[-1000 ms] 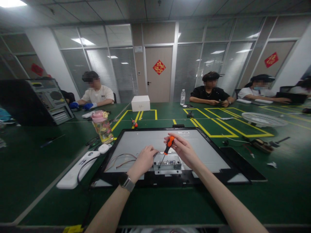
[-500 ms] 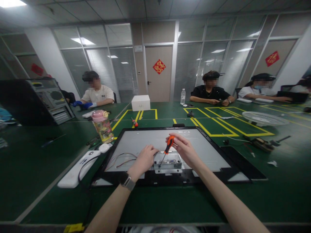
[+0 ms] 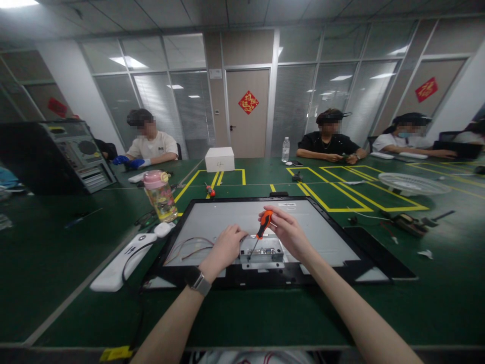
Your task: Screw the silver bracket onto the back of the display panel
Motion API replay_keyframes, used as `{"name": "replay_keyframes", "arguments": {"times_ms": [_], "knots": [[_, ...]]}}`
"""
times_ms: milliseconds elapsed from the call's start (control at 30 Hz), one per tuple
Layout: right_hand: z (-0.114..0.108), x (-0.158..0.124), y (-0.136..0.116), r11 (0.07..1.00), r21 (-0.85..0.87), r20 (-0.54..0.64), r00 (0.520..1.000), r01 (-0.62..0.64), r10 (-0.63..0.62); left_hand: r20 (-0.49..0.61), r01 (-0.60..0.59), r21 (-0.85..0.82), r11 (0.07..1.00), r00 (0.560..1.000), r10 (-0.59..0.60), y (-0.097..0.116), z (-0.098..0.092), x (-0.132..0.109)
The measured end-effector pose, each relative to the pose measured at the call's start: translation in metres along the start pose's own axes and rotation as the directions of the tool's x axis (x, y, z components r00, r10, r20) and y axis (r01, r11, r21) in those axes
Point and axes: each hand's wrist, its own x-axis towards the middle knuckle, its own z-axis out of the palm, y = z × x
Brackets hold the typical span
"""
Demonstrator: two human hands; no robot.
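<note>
A flat panel (image 3: 220, 217) with a black frame lies on the green table. Near its front edge sits a metal bracket (image 3: 261, 258) with a row of ports. My right hand (image 3: 284, 227) is closed around the orange and black handle of a screwdriver (image 3: 264, 225), whose tilted shaft reaches down to the left part of the bracket. At the bracket's upper left corner rests my left hand (image 3: 227, 246), fingers together; whatever lies under its fingertips is too small to make out. Thin wires (image 3: 189, 245) curve over the panel to the left of this hand.
Left of the panel are a white power strip (image 3: 123, 263), a pink-lidded bottle (image 3: 159, 197) and a computer case (image 3: 56, 156). A white box (image 3: 220, 160) stands behind. At the right lie a black slab (image 3: 379, 253) and a tool (image 3: 411, 224). Several people sit across the table.
</note>
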Motion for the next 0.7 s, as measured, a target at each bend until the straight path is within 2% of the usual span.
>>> {"name": "replay_keyframes", "arguments": {"times_ms": [267,500,700], "knots": [[0.0004,0.0002,0.0023,1.000,-0.020,-0.035,0.999,0.000,-0.001,-0.014,-0.017,0.017,1.000,1.000,0.018,-0.0015,0.0019,0.0012],[-0.0004,0.0012,0.0045,0.999,-0.043,-0.117,0.993,-0.028,0.022,-0.017,-0.021,0.015,1.000,1.000,0.021,-0.0017,0.0029,0.0001],[-0.0018,0.0026,0.0077,1.000,-0.027,-0.143,0.990,-0.003,-0.001,-0.002,-0.001,0.021,1.000,1.000,0.002,0.0008,-0.0004,0.0000]]}}
